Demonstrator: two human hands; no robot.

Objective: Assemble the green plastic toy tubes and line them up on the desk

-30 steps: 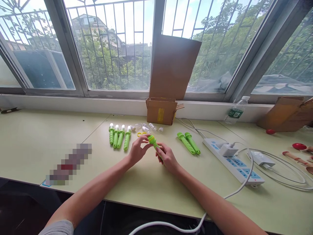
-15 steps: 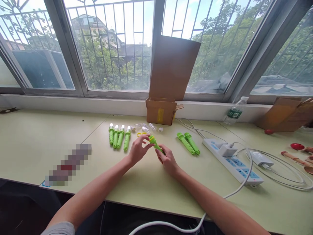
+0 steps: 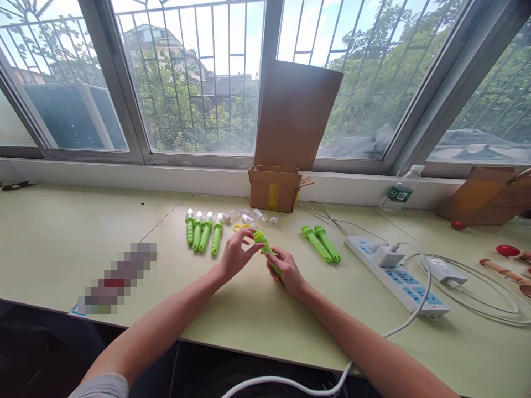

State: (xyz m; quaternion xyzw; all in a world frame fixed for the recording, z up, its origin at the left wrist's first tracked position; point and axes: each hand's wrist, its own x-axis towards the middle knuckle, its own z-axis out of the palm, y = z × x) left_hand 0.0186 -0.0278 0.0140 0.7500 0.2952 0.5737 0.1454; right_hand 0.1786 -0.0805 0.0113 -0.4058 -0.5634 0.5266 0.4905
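Observation:
My right hand [image 3: 289, 271] is wrapped round the body of a green plastic tube [image 3: 271, 256], tilted with its wide end up and to the left. Around that end sits a yellow ring [image 3: 259, 236], pinched between the thumb and fingers of my left hand [image 3: 236, 254]. Just behind, loose yellow rings [image 3: 241, 227] and several clear plastic pieces [image 3: 248, 219] lie on the table. To the left, several green tubes with white tops [image 3: 205, 232] stand in a row lying flat. Two green tubes without white tops [image 3: 321, 244] rest to the right.
A cardboard box [image 3: 274, 190] stands at the table's back by the window. On the right lie a white power strip [image 3: 396, 276] with plugs and cables, a plastic bottle [image 3: 401, 189] and wooden pieces [image 3: 501, 269]. A blurred-out object [image 3: 120, 279] is on the left.
The green tube shows more of its body below my right thumb, and my right fingers have shifted slightly along it. My left hand stays at the yellow ring.

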